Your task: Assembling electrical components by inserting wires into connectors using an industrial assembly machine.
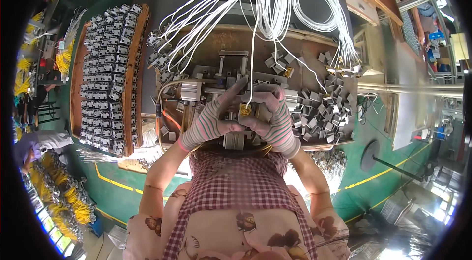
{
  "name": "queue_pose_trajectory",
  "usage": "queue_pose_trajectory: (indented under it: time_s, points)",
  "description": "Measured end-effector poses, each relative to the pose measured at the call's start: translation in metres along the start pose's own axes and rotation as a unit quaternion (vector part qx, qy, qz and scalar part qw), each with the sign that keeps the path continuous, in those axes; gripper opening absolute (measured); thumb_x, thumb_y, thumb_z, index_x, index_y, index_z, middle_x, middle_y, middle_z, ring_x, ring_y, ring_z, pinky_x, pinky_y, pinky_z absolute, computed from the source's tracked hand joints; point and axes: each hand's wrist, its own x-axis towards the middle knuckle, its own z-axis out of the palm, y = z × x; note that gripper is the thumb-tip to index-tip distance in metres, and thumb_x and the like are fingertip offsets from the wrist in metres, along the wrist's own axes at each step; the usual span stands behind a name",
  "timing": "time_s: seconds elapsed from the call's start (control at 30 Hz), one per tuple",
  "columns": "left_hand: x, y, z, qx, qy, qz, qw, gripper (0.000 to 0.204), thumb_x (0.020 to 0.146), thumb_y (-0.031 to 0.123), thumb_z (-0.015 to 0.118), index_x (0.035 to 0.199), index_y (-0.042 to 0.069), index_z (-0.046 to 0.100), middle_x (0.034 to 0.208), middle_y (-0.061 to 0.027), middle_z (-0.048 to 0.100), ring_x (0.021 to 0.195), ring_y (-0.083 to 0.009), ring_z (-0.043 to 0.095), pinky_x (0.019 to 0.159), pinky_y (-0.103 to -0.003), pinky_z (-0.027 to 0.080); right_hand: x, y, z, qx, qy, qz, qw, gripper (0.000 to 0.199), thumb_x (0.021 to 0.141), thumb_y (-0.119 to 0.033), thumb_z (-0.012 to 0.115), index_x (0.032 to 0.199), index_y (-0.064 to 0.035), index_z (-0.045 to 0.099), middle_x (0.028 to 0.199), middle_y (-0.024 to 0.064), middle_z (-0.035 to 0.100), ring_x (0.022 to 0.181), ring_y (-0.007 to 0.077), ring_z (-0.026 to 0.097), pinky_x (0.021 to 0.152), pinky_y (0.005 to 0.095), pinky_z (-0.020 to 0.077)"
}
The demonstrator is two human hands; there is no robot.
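Both my hands wear striped, grey-fingered gloves and meet over a metal clamping fixture (pixel 236 139) on the workbench. My right hand (pixel 274 117) pinches a small brass-coloured part (pixel 245 109) at the end of a white cable (pixel 252 63), its thumb below and its fingers above. The cable rises from the part toward a hanging bundle. To the left, my left hand (pixel 216 117) has its index finger stretched forward and its thumb apart, close beside the part. Whether the left fingertips touch the part or the fixture is hard to see.
Grey metal blocks (pixel 319 112) lie heaped on the bench at right. White cable bundles (pixel 275 4) hang across the back. At left, a wooden-edged tray (pixel 132 78) holds rows of grey-and-black pieces. A hose (pixel 169 83) runs to the fixture. Another person's sleeve (pixel 49 139) shows far left.
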Motion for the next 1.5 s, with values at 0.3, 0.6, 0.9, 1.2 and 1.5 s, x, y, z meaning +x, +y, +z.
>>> queue_pose_trajectory:
  time_s: [0.3, 0.6, 0.9, 1.2, 1.5]
  points:
    - [-0.010, -0.004, -0.006, 0.290, 0.037, 0.106, 0.950, 0.105, 0.068, 0.033, 0.085, 0.151, 0.008, 0.025, 0.132, -0.0131, 0.055, 0.118, -0.0295, 0.056, 0.096, -0.038, 0.047, 0.006, -0.001, -0.004, -0.057, 0.005, -0.033, 0.998, 0.050, 0.062, -0.030, 0.085, 0.104, -0.0137, 0.063, 0.106, 0.0078, 0.054, 0.102, 0.0288, 0.051, 0.089, 0.0431, 0.0370]
    - [-0.008, -0.008, -0.014, 0.396, 0.035, 0.223, 0.890, 0.092, 0.066, 0.019, 0.083, 0.146, 0.008, 0.038, 0.118, -0.0141, 0.063, 0.085, -0.0312, 0.063, 0.075, -0.038, 0.051, 0.007, 0.011, 0.001, -0.064, -0.004, -0.078, 0.995, 0.054, 0.061, -0.032, 0.086, 0.105, -0.0122, 0.063, 0.106, 0.0087, 0.054, 0.096, 0.0287, 0.053, 0.083, 0.0413, 0.0413]
    - [-0.023, -0.018, 0.010, 0.012, 0.134, 0.000, 0.991, 0.061, 0.078, 0.025, 0.080, 0.129, 0.004, 0.053, 0.108, -0.0046, 0.064, 0.087, -0.0119, 0.059, 0.076, -0.028, 0.050, 0.007, 0.007, -0.001, 0.111, -0.144, 0.042, 0.982, 0.071, 0.056, -0.016, 0.090, 0.118, -0.0073, 0.057, 0.115, 0.0108, 0.049, 0.106, 0.0278, 0.051, 0.091, 0.0381, 0.0431]
    - [-0.017, -0.018, 0.015, 0.117, 0.222, -0.067, 0.966, 0.056, 0.080, 0.019, 0.078, 0.129, 0.005, 0.054, 0.109, -0.0069, 0.062, 0.091, -0.0163, 0.062, 0.081, -0.030, 0.051, 0.012, 0.031, 0.001, -0.262, -0.172, -0.114, 0.943, 0.074, 0.056, -0.042, 0.080, 0.117, -0.0097, 0.054, 0.120, 0.0092, 0.049, 0.112, 0.0311, 0.049, 0.098, 0.0477, 0.0376]
    - [0.007, -0.033, -0.045, 0.700, -0.212, 0.175, 0.659, 0.042, 0.088, 0.022, 0.049, 0.127, 0.007, 0.053, 0.101, -0.0048, 0.055, 0.091, -0.0207, 0.055, 0.080, -0.033, 0.047, 0.005, 0.066, 0.025, -0.237, -0.121, -0.083, 0.960, 0.072, 0.057, -0.034, 0.083, 0.117, -0.0049, 0.054, 0.124, 0.0100, 0.051, 0.112, 0.0324, 0.048, 0.096, 0.0434, 0.0407]
